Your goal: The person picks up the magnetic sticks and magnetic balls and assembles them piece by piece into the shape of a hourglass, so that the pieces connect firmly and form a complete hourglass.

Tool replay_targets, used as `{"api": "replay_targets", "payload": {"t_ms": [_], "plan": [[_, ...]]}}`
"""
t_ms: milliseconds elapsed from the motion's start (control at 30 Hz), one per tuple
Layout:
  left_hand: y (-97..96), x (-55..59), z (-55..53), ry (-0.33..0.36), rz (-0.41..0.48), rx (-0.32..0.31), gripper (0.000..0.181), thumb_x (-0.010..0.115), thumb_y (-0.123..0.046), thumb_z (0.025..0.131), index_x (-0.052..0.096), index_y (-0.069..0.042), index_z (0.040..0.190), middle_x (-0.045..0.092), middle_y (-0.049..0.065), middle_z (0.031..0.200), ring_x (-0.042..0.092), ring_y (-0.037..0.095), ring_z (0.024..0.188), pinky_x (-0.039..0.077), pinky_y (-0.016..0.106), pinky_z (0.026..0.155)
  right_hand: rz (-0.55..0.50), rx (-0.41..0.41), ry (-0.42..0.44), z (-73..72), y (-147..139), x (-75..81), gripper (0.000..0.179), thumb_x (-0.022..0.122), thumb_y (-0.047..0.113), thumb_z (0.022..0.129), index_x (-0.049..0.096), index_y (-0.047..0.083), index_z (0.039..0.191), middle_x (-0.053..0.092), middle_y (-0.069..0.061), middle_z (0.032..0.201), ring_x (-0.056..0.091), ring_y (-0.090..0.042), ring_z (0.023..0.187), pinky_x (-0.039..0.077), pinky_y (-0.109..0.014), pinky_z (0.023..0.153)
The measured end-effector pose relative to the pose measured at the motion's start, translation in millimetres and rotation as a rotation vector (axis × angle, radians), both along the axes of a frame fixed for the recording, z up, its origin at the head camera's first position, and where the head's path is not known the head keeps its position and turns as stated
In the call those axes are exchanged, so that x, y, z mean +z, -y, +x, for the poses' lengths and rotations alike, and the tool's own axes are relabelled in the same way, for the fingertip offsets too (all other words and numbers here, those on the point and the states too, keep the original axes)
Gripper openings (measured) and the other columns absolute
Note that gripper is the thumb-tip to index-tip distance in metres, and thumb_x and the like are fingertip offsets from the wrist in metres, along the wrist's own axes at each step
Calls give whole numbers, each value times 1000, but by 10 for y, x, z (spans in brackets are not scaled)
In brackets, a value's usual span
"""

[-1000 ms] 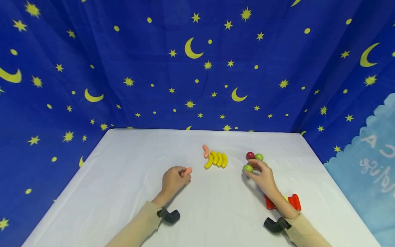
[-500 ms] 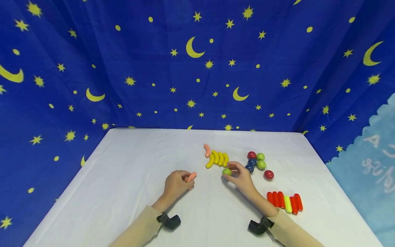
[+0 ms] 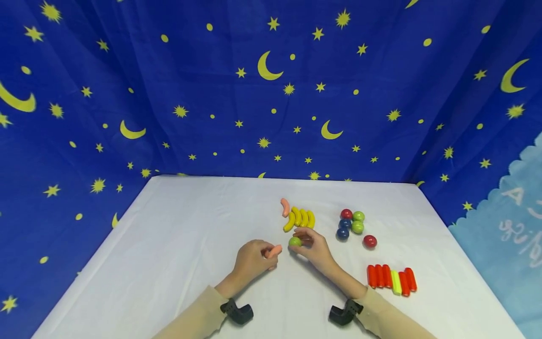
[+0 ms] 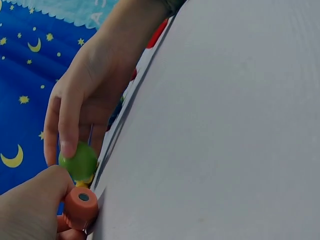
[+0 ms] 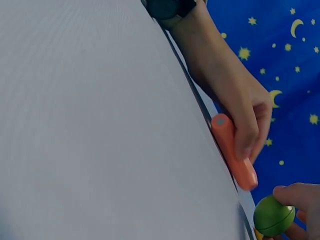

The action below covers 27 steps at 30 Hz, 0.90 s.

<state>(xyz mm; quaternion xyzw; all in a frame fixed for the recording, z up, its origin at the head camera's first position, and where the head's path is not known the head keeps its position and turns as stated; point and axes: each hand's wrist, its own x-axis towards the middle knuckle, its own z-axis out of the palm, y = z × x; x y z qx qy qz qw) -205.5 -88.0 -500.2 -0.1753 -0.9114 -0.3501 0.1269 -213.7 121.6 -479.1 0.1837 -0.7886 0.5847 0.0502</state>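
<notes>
One left hand (image 3: pixel 251 260) is positioned to the left of four yellow bananas (image 3: pixel 304 218) and nearer the person. Its thumb and fingers grasp a straight pink rod (image 3: pixel 274 251), located front-left of the bananas; the end face shown in the right wrist view carries a small grey disc. A black wrist device (image 3: pixel 238 313) is fitted at the left sleeve. One curved pink piece (image 3: pixel 285 207) rests just beside the bananas, at their far left end. The bananas lie side by side on a white tabletop (image 3: pixel 203 226). Directly in front of them, a green ball (image 3: pixel 294 242) is pinched between the thumb and fingers of the right hand (image 3: pixel 315 252), near the pink rod but apart from it. Right of the bananas, five balls are grouped closely: one red ball (image 3: pixel 346 214), two blue balls (image 3: pixel 342 234) and two green balls (image 3: pixel 357 227). A separate red ball (image 3: pixel 370 242) sits farther right. Well to the front-right of the bananas, five red rods (image 3: pixel 387 276) and one yellow-green rod (image 3: pixel 396 282) form a row, the yellow-green unit fourth from left.
</notes>
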Motion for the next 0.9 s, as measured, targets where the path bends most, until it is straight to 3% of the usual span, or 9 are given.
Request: {"api": "replay_targets", "payload": {"t_ms": [233, 333, 433, 600, 733, 900], "plan": [[-24, 0, 10, -1, -8, -15, 13, 77, -25, 69, 75, -18, 80, 62, -11, 67, 49, -1, 64, 39, 15, 59, 1, 50, 26, -78, 54, -226, 41, 73, -2, 77, 58, -8, 115, 64, -25, 109, 64, -32, 99, 54, -25, 85], [-23, 1, 11, -10, -5, -31, 12, 77, -25, 70, 75, -18, 79, 62, -12, 68, 48, 0, 63, 39, 15, 59, -7, 77, 32, -22, 66, -128, 40, 71, -5, 77, 57, -12, 114, 63, -29, 109, 64, -35, 99, 54, -29, 87], [-27, -10, 4, -43, -11, -37, 14, 77, -25, 70, 75, -18, 82, 61, -13, 66, 49, 0, 63, 39, 15, 59, -14, 103, 20, -6, 59, -126, 39, 72, -3, 78, 58, -12, 113, 63, -29, 110, 64, -32, 100, 54, -30, 88], [-42, -9, 8, -50, 11, -58, 12, 76, -25, 73, 75, -18, 83, 59, -13, 65, 49, 0, 65, 40, 15, 60, -20, 138, 2, 48, 63, -65, 35, 70, -4, 80, 58, -13, 112, 62, -30, 110, 62, -38, 102, 54, -32, 88], [-36, 3, 19, -26, 16, -68, 8, 75, -24, 73, 74, -20, 79, 59, -13, 65, 49, 0, 65, 40, 15, 60, 10, 59, -60, 104, 70, 75, 26, 65, -6, 82, 60, -14, 107, 64, -30, 105, 61, -43, 98, 55, -28, 84], [-27, 22, 16, 8, 19, -45, 5, 74, -24, 72, 70, -21, 73, 57, -12, 63, 47, 1, 63, 37, 16, 59, 42, -88, -179, 19, 11, 81, 18, 64, -8, 83, 63, -13, 100, 66, -27, 99, 63, -40, 91, 55, -22, 76]]}}
